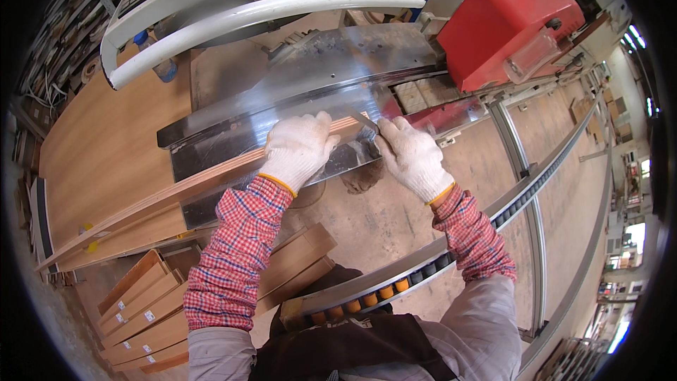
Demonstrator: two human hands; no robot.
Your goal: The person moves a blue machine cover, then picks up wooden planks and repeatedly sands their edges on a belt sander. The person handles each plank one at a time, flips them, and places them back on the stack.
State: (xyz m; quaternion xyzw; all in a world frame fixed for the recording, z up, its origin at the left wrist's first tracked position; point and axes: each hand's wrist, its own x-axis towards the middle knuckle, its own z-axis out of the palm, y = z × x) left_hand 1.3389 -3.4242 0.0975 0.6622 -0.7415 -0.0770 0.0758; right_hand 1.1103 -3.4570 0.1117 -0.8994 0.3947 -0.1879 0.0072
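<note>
A long plywood strip [211,167] stands on its narrow edge, its layered edge facing up, running from the far left to the machine's steel table [238,111]. Around this strip, near its right end, my gloved left hand [300,145] is closed. My gloved right hand [411,156] grips a thin dark metal blade or scraper [364,118], its flat tip lying at the strip's right end. Both hands wear white knitted gloves with yellow cuffs. The palms and the tool's grip are hidden.
A red machine housing [508,21] stands at the upper right. A white tubular frame [264,2] crosses above the table. A roller rail [381,280] runs close before my body. Labelled boards [153,323] lie at the lower left, and a bottle [165,69] stands on a large wooden panel [116,132].
</note>
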